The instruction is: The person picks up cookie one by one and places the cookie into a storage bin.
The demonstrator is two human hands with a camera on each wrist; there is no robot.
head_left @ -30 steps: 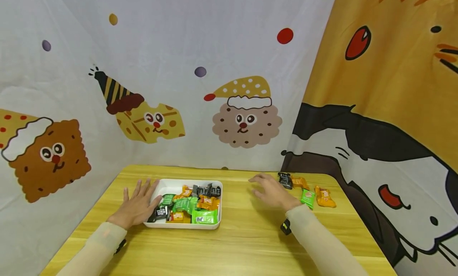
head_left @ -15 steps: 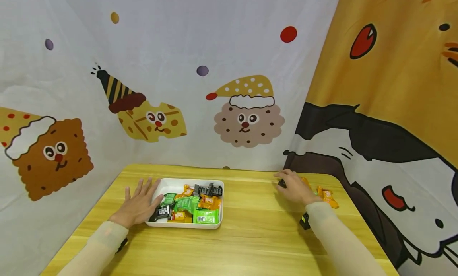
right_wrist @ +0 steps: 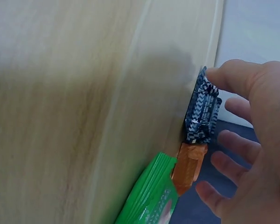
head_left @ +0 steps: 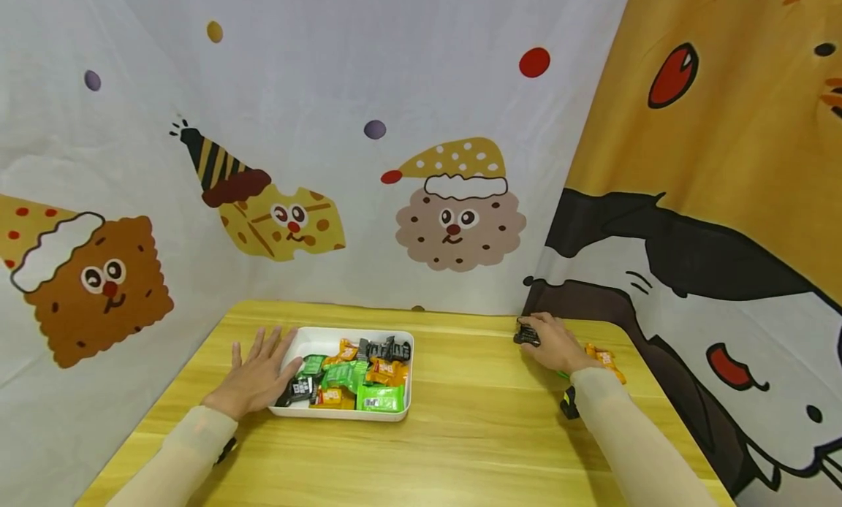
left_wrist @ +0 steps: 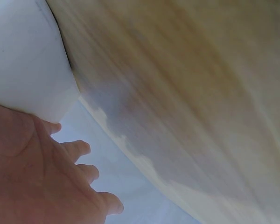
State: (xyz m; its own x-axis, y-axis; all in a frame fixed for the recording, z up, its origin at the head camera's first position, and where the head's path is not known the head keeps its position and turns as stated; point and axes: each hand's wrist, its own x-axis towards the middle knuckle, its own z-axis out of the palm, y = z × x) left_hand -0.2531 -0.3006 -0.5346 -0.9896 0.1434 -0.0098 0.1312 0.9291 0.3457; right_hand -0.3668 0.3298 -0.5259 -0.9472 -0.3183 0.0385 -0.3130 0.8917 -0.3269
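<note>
My left hand (head_left: 253,375) lies with spread fingers on the left side of a white tray (head_left: 338,415). In the left wrist view, this hand (left_wrist: 42,172) is against the tray's outer wall (left_wrist: 28,56). Small wrapped snack packets in black, green and orange fill much of the tray. At the table's far right, my right hand (head_left: 554,346) is over a black-wrapped packet (head_left: 526,335). Its thumb touches one end of that black packet (right_wrist: 202,112) in the right wrist view, and the other fingers are loosely bent and apart, not closed round it.
Beside the black packet lie an orange packet (right_wrist: 186,165) and a green packet (right_wrist: 151,196). Another orange packet (head_left: 608,361) is right of the hand. The wooden table (head_left: 460,434) ends at a cartoon-printed cloth (head_left: 454,69) behind and on both sides.
My right hand has moved right across the table to the black packet, which has hardly shifted. The left hand keeps its place at the tray.
</note>
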